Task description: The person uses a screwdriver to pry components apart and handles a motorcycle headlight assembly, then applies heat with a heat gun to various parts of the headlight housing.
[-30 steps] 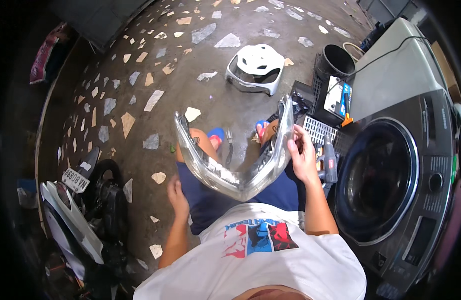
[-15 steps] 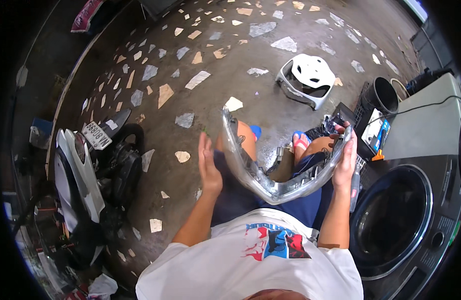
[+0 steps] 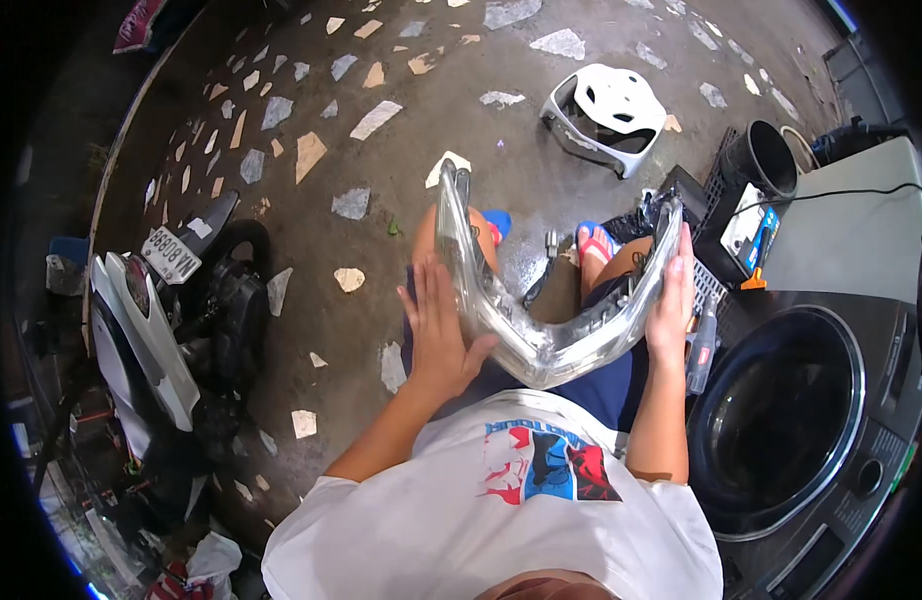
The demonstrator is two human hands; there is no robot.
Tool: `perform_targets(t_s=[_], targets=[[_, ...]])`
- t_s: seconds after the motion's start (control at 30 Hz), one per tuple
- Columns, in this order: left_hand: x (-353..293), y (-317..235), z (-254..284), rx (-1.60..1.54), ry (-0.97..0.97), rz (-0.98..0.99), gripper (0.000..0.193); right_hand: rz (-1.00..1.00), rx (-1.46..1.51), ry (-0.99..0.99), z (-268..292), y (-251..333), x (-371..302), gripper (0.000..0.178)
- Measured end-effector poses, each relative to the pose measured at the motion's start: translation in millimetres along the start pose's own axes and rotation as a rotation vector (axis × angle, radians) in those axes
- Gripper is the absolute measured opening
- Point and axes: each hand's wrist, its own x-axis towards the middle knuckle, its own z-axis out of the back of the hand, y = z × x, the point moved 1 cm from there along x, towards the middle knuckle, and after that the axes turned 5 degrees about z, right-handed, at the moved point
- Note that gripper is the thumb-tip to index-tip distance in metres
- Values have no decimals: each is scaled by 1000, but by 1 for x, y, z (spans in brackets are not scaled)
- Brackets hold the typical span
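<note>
Above my lap is a V-shaped clear headlight, its point toward my body and its two arms reaching away from me. My right hand lies along the outer side of its right arm and supports it, with the thumb side hidden. My left hand is stretched out nearly flat at the outer side of the left arm. Its thumb reaches to the lens, and the fingers are straight and not wrapped round it. Whether the left palm presses on the lens I cannot tell.
A white plastic stool stands ahead on the stone-patterned floor. At right are a front-loading washing machine, a black bucket and a grey-handled tool. Left stands a partly stripped white scooter. A small connector shows between my feet.
My left hand has moved right, from apart to beside the headlight's left arm. The headlight has turned and tilted slightly, its clear front now showing more. The view has shifted a little.
</note>
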Motion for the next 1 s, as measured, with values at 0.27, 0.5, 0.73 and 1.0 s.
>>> perform_targets(t_s=[0.27, 0.5, 0.73, 1.0], targets=[[-26, -4, 0, -60, -24, -59, 95, -117, 106, -44, 2, -20, 13, 60], [-62, 67, -2, -307, -263, 218, 68, -128, 59, -53, 6, -16, 9, 60], [-52, 79, -27, -729, 109, 1006, 85, -104, 36, 5, 5, -17, 9, 63], [90, 14, 10, -295, -377, 120, 91, -59, 17, 23, -4, -11, 8, 61]])
